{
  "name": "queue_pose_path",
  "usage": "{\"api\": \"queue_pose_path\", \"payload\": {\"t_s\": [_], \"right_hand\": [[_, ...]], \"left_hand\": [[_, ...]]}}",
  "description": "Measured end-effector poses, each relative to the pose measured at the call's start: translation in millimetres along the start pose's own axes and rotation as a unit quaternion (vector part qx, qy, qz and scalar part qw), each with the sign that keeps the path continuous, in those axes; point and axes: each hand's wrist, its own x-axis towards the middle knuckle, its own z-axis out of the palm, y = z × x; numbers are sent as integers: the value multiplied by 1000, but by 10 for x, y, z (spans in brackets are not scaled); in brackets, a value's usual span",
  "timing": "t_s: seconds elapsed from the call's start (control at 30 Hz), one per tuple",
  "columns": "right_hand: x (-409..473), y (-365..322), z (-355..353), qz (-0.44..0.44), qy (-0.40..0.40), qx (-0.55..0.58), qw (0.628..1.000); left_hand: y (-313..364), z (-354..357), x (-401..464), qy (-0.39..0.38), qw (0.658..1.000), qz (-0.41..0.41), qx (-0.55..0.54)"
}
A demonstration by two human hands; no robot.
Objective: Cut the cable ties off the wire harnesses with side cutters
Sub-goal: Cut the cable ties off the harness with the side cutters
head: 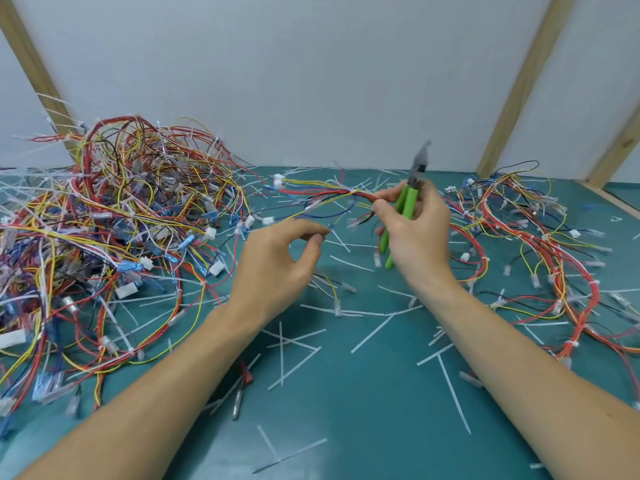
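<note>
Side cutters and 1 harness held above the green mat (pixel 346 427)

Right hand (pixel 412 230) clamped on green-handled side cutters (pixel 408 202), tips up, pinching harness (pixel 332 194) end; left hand (pixel 277 261) just left of cutters, fingers loosely curled, holding nothing; cut ties (pixel 374 332) below.

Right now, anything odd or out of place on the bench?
Yes: the right hand holds both the green side cutters, nose up, and the harness end. Cut cable ties litter the green mat. No damage visible.
</note>
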Motion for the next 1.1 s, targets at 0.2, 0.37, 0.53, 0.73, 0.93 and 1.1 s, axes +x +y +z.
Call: {"api": "queue_pose_path", "payload": {"t_s": [0.2,0.37,0.53,0.73,0.93,1.1], "right_hand": [[211,-26,-182,142,82,152,975],[321,-51,-322,278,51,289,915],[271,1,-247,319,-7,295,901],[58,86,-33,240,62,167,954],[14,202,56,169,119,46,977],[18,200,23,113,131,-4,985]], "left_hand": [[44,-108,82,145,989,30,-27],[-199,-94,92,-2,995,-99,16],[-130,-4,30,-77,991,-99,-53],[41,35,-38,-184,958,-106,-195],[61,127,-48,-226,930,-138,-254],[56,55,25,-195,862,-211,-417]]}}
